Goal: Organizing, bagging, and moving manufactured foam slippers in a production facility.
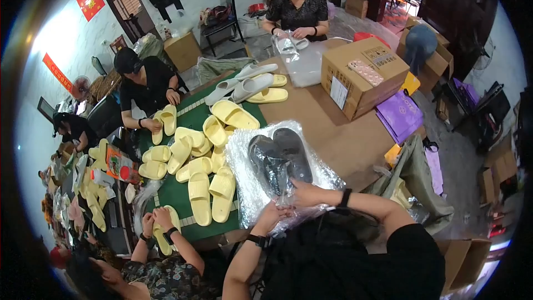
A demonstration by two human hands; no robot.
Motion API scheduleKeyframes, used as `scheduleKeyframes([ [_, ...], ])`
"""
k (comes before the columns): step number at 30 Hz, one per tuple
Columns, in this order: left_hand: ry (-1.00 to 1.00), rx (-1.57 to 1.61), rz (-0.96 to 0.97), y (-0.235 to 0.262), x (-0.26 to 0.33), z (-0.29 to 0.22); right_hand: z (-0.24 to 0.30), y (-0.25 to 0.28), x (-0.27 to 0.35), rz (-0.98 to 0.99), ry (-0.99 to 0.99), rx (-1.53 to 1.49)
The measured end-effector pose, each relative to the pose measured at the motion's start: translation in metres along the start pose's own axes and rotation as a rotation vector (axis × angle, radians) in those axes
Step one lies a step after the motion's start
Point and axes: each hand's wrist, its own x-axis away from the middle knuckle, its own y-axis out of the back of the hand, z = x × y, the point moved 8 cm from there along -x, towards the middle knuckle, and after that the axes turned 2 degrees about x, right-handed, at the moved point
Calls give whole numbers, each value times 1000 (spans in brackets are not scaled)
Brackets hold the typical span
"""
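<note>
A pair of dark slippers lies side by side in a clear plastic bag, on top of a pile of clear plastic bags at the table's near edge. Closed at the near end of the slippers, my left hand pinches the bag's plastic. My right hand is just beside it, fingers bent onto the same bag near the slippers' heels. The fingertips partly hide the plastic between them. Several pale yellow slippers lie loose to the left of the pile.
Grey slippers lie farther back on the table. A cardboard box stands at the back right, beside purple packages. Co-workers sit left and across, handling slippers. A large sack stands by my right arm.
</note>
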Motion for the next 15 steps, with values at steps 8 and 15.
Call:
scheduleKeyframes([
  [8,55,-71,172,-39,-11,-13,50,94,77,-543,368,505],
  [15,-80,-459,351,-74,-22,-16,-21,74,50,-483,-12,305],
])
